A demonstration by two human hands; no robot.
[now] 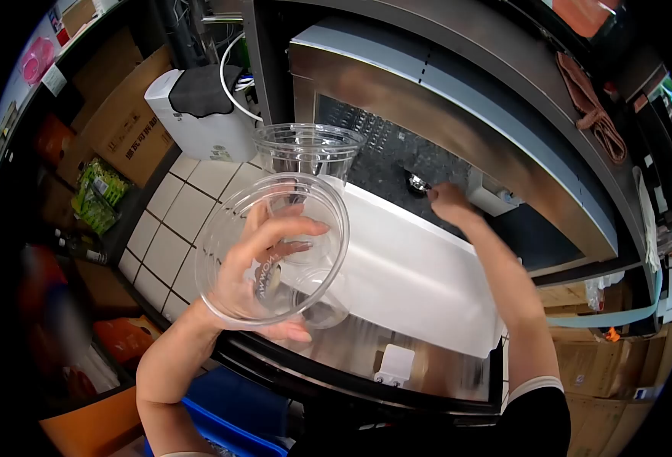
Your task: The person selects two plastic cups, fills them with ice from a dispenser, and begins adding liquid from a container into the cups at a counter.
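Note:
My left hand (264, 247) is closed around clear plastic cups, seen partly through their walls. The nearer cup (212, 259) is tilted with its wide rim toward me and has printing on its side. A second clear cup (309, 141) shows just beyond it, its rim upward. My right hand (450, 204) reaches into the open ice machine (458, 91), its fingers closed on the handle of a shiny metal scoop (418, 183). The scoop's bowl is at the dark, speckled contents of the bin (385, 164); some of it is hard to make out.
The machine's white-lined door (420, 266) is folded down below my arms. A white bin with a dark lid (203, 114) stands on the tiled floor (172, 209). Cardboard boxes (134, 126) fill the left shelf; a brown cloth (591, 107) hangs at upper right.

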